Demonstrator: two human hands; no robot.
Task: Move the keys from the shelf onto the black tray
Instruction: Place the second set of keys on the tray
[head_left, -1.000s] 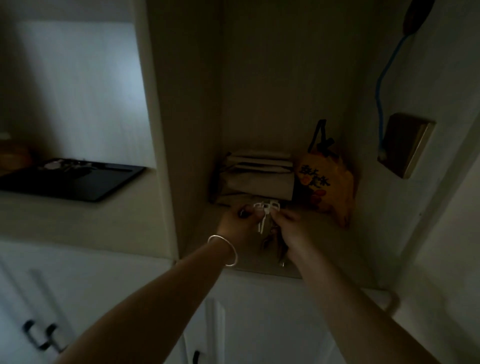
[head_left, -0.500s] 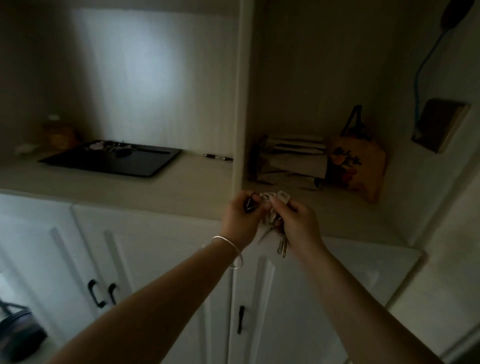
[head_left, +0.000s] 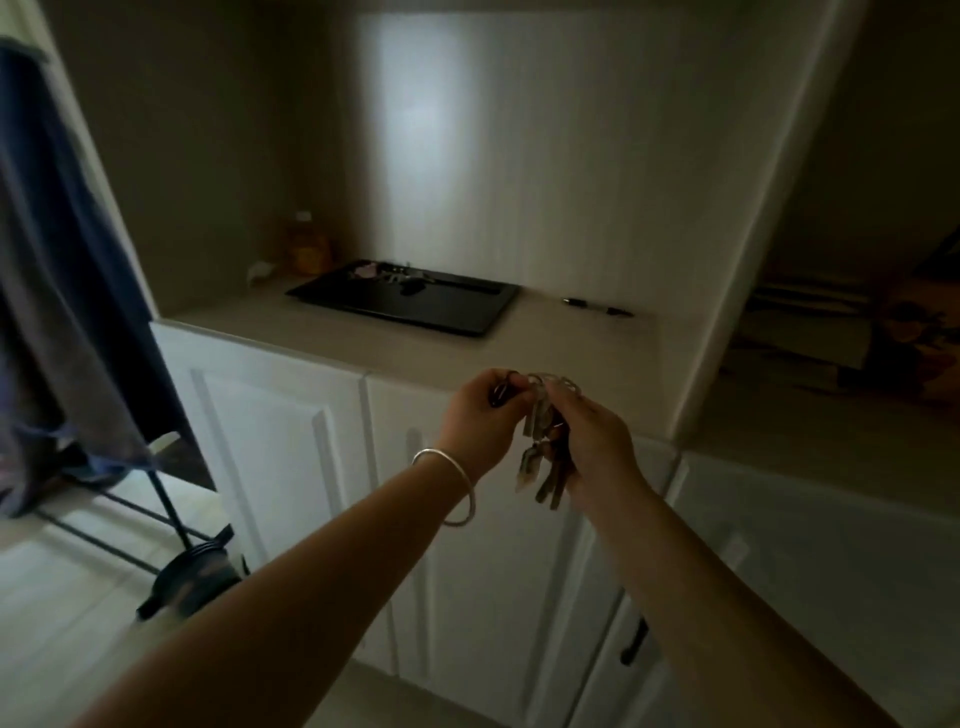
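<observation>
A bunch of metal keys (head_left: 540, 447) hangs between my two hands, in front of the white cabinet doors and below the counter's edge. My left hand (head_left: 480, 418), with a silver bangle on the wrist, pinches the ring end of the bunch. My right hand (head_left: 597, 441) grips the same bunch from the right, and the key blades dangle under it. The black tray (head_left: 457, 312) lies flat on the counter in the left alcove, farther back and to the left. Some small items, another set of keys among them, lie at its back edge (head_left: 400, 275).
A pen (head_left: 597, 308) lies on the counter right of the tray. An orange bottle (head_left: 306, 244) stands behind the tray's left corner. The right shelf holds folded paper bags (head_left: 800, 332) and an orange bag (head_left: 919, 332). A blue cloth (head_left: 57, 260) hangs on a rack at left.
Both hands have lifted the keys out of the right shelf compartment and carried them left. The view has swung left, so the tray alcove is now centred.
</observation>
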